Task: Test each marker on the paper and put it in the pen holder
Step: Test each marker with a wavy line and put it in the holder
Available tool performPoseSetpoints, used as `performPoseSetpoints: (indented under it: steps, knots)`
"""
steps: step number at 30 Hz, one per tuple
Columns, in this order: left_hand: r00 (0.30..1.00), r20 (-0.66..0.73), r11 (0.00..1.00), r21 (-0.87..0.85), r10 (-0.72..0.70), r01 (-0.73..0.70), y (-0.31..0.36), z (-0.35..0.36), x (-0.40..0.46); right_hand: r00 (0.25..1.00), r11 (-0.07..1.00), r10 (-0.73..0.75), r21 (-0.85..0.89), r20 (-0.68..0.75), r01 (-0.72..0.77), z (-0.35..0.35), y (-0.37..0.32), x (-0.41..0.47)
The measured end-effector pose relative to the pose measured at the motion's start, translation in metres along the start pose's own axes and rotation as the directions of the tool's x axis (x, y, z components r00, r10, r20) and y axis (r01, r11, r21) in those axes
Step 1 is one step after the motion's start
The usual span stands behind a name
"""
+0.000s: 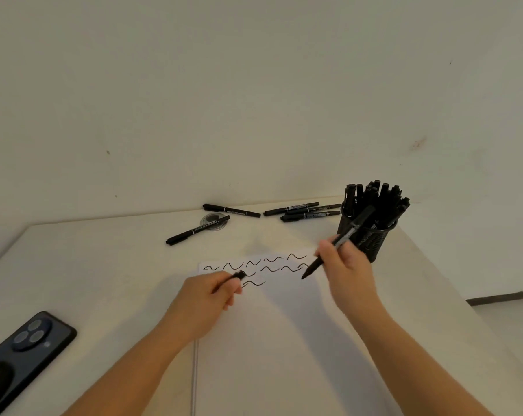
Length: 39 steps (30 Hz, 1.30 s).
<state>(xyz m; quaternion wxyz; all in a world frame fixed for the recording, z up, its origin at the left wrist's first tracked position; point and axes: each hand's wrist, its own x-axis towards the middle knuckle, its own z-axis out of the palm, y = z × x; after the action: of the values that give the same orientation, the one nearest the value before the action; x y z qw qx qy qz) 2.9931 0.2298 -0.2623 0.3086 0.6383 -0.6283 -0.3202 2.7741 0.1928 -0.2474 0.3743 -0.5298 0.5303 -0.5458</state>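
Note:
A white sheet of paper (284, 325) lies on the table, with several black squiggles across its top. My right hand (345, 271) grips a black marker (338, 240), tip pointing down-left just above the paper. My left hand (207, 298) pinches a small black marker cap (239, 275) over the squiggles. A black mesh pen holder (369, 235) packed with several markers stands right behind my right hand. Several loose black markers (302, 210) lie at the table's far edge, and another marker (197, 230) lies to their left.
A dark phone (23, 355) lies face down at the front left. A small round clear lid (213, 222) sits under one loose marker. The wall rises right behind the table (104, 265); the table's right edge drops off past the pen holder.

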Motion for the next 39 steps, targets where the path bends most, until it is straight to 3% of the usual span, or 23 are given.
performPoseSetpoints:
  steps: [2,4,7,13,19,27,33,39]
  knots:
    - [0.992,-0.119,0.995,0.101,0.031,-0.019,-0.007,-0.001,0.003,0.995,0.990,-0.035,-0.130,0.097,0.047,0.007,0.009,-0.004]
    - [0.986,-0.148,0.984,0.173,0.074,-0.048,-0.010,0.001,0.004,0.990,0.982,-0.002,-0.186,0.141,0.028,0.014,0.016,-0.005]
    - [0.981,-0.141,0.953,0.292,0.130,-0.084,-0.019,0.006,0.006,0.987,0.989,0.081,-0.134,0.142,-0.062,0.018,0.025,-0.002]
    - [0.981,-0.131,0.961,0.254,0.142,-0.105,-0.024,0.009,0.005,0.985,0.979,0.092,-0.194,0.147,-0.063,0.022,0.035,-0.006]
    - [0.982,-0.141,0.975,0.199,0.124,-0.095,-0.026,0.009,0.004,0.962,0.975,0.065,-0.222,0.267,-0.004,0.026,0.037,-0.009]
    - [0.989,-0.115,0.980,0.185,0.095,-0.073,-0.029,0.009,0.004,0.992,0.958,0.026,-0.286,0.121,0.010,0.019,0.043,-0.006]
    - [0.980,-0.161,0.970,0.228,0.119,-0.081,-0.029,0.010,0.005,0.999,0.989,-0.003,-0.146,-0.035,-0.002,0.008,0.042,-0.004]
    - [0.955,-0.148,0.929,0.310,0.258,-0.203,-0.024,0.015,-0.001,0.999,0.997,0.024,0.070,0.030,-0.026,0.005,0.034,-0.007]
